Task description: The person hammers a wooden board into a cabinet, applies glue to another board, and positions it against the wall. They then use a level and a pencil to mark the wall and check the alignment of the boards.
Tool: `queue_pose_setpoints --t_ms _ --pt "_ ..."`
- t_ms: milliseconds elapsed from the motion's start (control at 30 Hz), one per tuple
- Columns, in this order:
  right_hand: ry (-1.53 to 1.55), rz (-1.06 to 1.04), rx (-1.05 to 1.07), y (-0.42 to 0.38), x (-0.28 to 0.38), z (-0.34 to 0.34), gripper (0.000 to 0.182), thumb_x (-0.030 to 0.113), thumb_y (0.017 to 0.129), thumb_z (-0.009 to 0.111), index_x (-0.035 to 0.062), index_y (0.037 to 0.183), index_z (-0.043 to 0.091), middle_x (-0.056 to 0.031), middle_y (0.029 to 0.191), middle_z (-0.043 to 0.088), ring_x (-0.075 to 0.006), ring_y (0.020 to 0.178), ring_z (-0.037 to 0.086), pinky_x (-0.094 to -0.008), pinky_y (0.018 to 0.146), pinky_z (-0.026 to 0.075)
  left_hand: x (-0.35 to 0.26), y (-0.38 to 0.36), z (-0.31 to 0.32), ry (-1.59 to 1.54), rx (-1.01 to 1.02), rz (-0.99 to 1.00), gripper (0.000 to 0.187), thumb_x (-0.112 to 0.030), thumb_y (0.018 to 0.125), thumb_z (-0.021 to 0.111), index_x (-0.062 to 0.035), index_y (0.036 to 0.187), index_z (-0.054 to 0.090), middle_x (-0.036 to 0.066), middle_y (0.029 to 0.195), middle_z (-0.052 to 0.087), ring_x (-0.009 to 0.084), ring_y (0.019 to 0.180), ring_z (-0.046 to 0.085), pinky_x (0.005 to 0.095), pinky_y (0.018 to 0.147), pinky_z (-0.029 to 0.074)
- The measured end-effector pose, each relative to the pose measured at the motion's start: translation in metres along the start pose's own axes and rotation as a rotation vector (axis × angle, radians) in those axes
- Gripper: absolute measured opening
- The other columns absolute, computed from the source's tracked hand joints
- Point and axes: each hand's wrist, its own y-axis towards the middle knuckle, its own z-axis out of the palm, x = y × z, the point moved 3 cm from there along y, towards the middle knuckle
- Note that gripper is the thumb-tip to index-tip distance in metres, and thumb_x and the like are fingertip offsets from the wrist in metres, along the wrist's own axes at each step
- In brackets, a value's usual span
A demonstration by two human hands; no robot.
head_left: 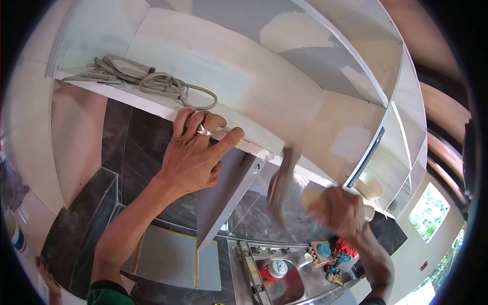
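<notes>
My left hand (195, 147), with a ring on one finger, has its fingers hooked over the front edge of a white cabinet shelf (147, 104). My right hand (338, 211) is wrapped round the handle of a hammer (283, 185), both blurred by motion. The hammer's head is near the shelf's front edge, right of my left hand. Below the shelf, a grey upright panel (226, 193) meets its underside between the hands. A coiled grey cable (168, 86) lies on the shelf beyond my left hand.
Below are a steel sink (292, 287), a level (251, 274), a red and white container (274, 269) and a wooden box of tools (320, 254). A dark blue strip (367, 157) stands by the right divider. Another person's hand (46, 274) shows at lower left.
</notes>
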Motion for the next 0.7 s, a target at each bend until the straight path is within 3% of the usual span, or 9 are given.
queue_pose_setpoints --t_ms 33,100,233,300,367,433,500,567,700 --pt "-0.002 -0.005 0.005 -0.005 0.004 -0.002 0.025 0.024 0.059 0.072 0.01 0.071 0.055 -0.0019 0.059 0.051 -0.0175 0.048 0.054 -0.0311 0.041 0.042 0.0 -0.001 0.002 -0.002 -0.002 -0.006 0.069 -0.005 0.052 0.065 -0.0193 0.118 0.056 0.006 0.109 0.044 0.0287 0.108 0.04 0.0493 0.102 0.024" --pt "0.1 -0.437 0.131 -0.021 0.033 -0.001 0.026 0.023 0.063 0.072 0.0085 0.075 0.055 -0.0025 0.058 0.05 -0.0191 0.048 0.054 -0.0323 0.042 0.042 0.001 -0.002 0.005 0.045 -0.057 0.01 0.069 -0.005 0.052 0.066 -0.0195 0.119 0.056 0.006 0.109 0.044 0.029 0.109 0.04 0.0491 0.102 0.024" --pt "0.038 -0.623 0.225 -0.02 0.049 0.002 0.026 0.021 0.065 0.072 0.0076 0.079 0.055 -0.003 0.057 0.049 -0.0198 0.048 0.054 -0.0332 0.042 0.042 0.001 -0.002 0.005 0.049 -0.046 0.009 0.07 -0.005 0.051 0.066 -0.02 0.119 0.056 0.006 0.109 0.044 0.0295 0.109 0.04 0.0491 0.102 0.024" --pt "-0.002 -0.418 0.125 -0.009 0.013 0.017 0.028 0.024 0.066 0.073 0.007 0.077 0.054 -0.0039 0.057 0.049 -0.0214 0.047 0.054 -0.0346 0.042 0.043 0.0 -0.002 0.002 0.07 -0.002 0.0 0.07 -0.008 0.055 0.07 -0.0223 0.12 0.051 0.006 0.11 0.045 0.0278 0.108 0.04 0.0474 0.104 0.024" --pt "-0.074 0.205 0.075 0.012 0.001 0.008 0.029 0.028 0.071 0.072 0.0061 0.076 0.053 -0.0064 0.059 0.051 -0.0246 0.048 0.055 -0.0365 0.043 0.044 -0.002 -0.002 0.002 0.025 -0.003 -0.003 0.07 -0.006 0.052 0.067 -0.0212 0.119 0.054 0.006 0.109 0.044 0.0283 0.108 0.04 0.0482 0.103 0.024" --pt "-0.007 0.301 0.032 0.005 -0.005 0.002 0.031 0.029 0.074 0.071 0.0052 0.075 0.051 -0.0082 0.06 0.052 -0.026 0.05 0.056 -0.038 0.044 0.045 0.002 0.0 0.001 -0.006 -0.012 -0.017 0.07 -0.005 0.05 0.064 -0.02 0.118 0.057 0.006 0.109 0.044 0.0288 0.109 0.04 0.0491 0.102 0.024" --pt "0.039 -0.168 0.182 -0.023 0.012 0.006 0.03 0.026 0.068 0.074 0.0032 0.076 0.057 -0.0056 0.065 0.053 -0.0233 0.052 0.055 -0.0355 0.045 0.045 0.001 -0.001 0.002 0.004 -0.039 0.008 0.071 -0.005 0.05 0.064 -0.0201 0.118 0.056 0.006 0.109 0.044 0.0285 0.108 0.04 0.049 0.103 0.024" --pt "0.016 -0.489 0.249 -0.03 0.052 0.003 0.028 0.027 0.068 0.073 0.0046 0.075 0.058 -0.0039 0.064 0.052 -0.0215 0.051 0.055 -0.035 0.045 0.045 0.001 -0.002 0.005 0.017 -0.049 0.005 0.071 -0.005 0.05 0.065 -0.0203 0.119 0.056 0.006 0.109 0.044 0.0286 0.108 0.04 0.049 0.103 0.024" --pt "0.061 -0.589 0.283 -0.023 0.058 0.011 0.028 0.028 0.073 0.072 0.0047 0.073 0.058 -0.0043 0.064 0.054 -0.0223 0.051 0.056 -0.0351 0.046 0.045 0.001 -0.003 0.005 0.077 -0.019 0.004 0.072 -0.009 0.054 0.072 -0.0224 0.121 0.05 0.007 0.109 0.042 0.0287 0.109 0.04 0.0473 0.105 0.023"
